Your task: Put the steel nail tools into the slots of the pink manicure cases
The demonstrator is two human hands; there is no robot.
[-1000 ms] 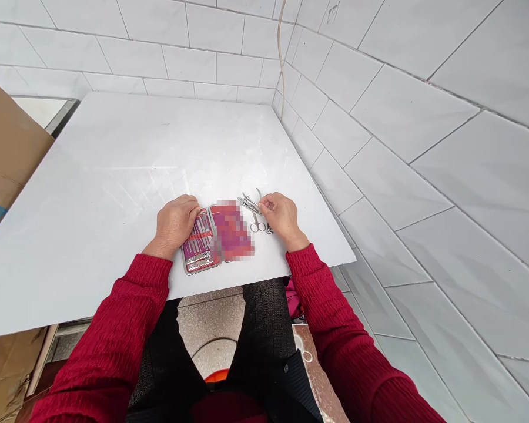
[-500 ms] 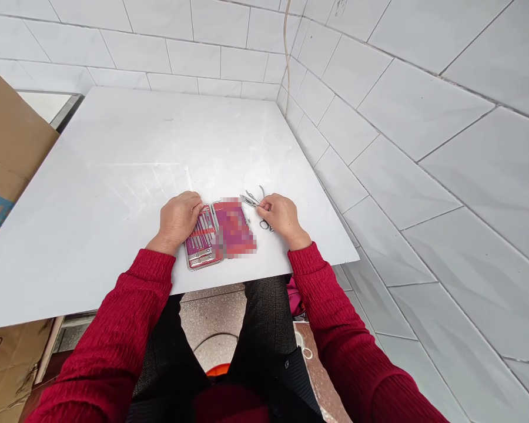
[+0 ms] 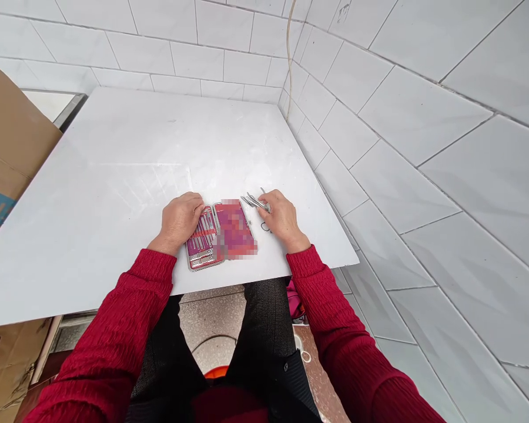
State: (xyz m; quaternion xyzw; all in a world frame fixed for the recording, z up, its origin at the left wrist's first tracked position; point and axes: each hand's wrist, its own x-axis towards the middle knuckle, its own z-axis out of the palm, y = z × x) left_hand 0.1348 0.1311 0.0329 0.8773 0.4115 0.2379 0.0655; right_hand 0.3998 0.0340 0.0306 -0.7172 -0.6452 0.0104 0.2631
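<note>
My left hand [image 3: 180,218] grips the upper left edge of an open manicure case [image 3: 201,265], its thumb on the rim and its other fingers curled out of sight. Slim metal tools and nail clippers [image 3: 201,257] sit in the case's left half; the right half, partly blurred, is purple and red. Just right of the case lie metal nippers [image 3: 254,201], close together with other shiny tools. My right hand [image 3: 283,218] is over their handle end, thumb and forefinger apart. Beneath that hand, a dark finger ring of scissors [image 3: 265,226] peeks out, the rest hidden.
The white tabletop [image 3: 127,129] meets a tiled wall [image 3: 405,158] on the right and another at the back. A cardboard box [image 3: 13,129] stands at the left edge. A cable [image 3: 288,59] hangs down the corner.
My right thumb and forefinger have parted from their pinch on a metal tool, and more of the tools shows between them. My left hand keeps its place on the case.
</note>
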